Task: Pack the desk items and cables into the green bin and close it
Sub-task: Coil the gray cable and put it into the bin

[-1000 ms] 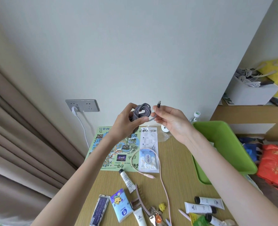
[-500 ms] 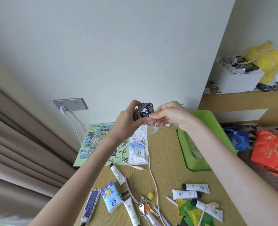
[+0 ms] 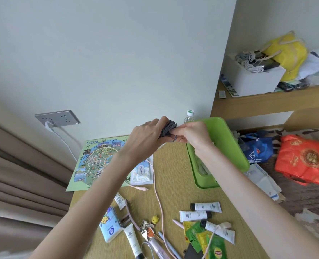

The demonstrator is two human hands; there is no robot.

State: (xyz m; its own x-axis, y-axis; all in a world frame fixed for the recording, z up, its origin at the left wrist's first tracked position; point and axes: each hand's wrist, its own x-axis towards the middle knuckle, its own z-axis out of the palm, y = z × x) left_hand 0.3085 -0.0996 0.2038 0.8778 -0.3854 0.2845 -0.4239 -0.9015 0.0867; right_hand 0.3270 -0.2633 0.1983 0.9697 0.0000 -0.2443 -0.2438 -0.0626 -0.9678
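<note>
Gripping coiled, seemingly braided grey cable (image 3: 167, 128), left hand (image 3: 145, 138) meets right hand (image 3: 193, 135).

Loose end tucked in
R hand (image 3: 192, 134), apart w/ plug raised 1 s ago, now pinches grey cable coil (image 3: 167, 128) against L hand (image 3: 145, 141).

One green bin (image 3: 231, 146) — two hands (image 3: 145, 139) (image 3: 194, 135).

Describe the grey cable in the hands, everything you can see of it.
The grey cable looks braided and is wound into a tight bundle of loops. It is held in the air above the desk, beside the green bin. The left hand grips the bundle; the right hand pinches a loop at its side. Its plugs are hidden.
</note>
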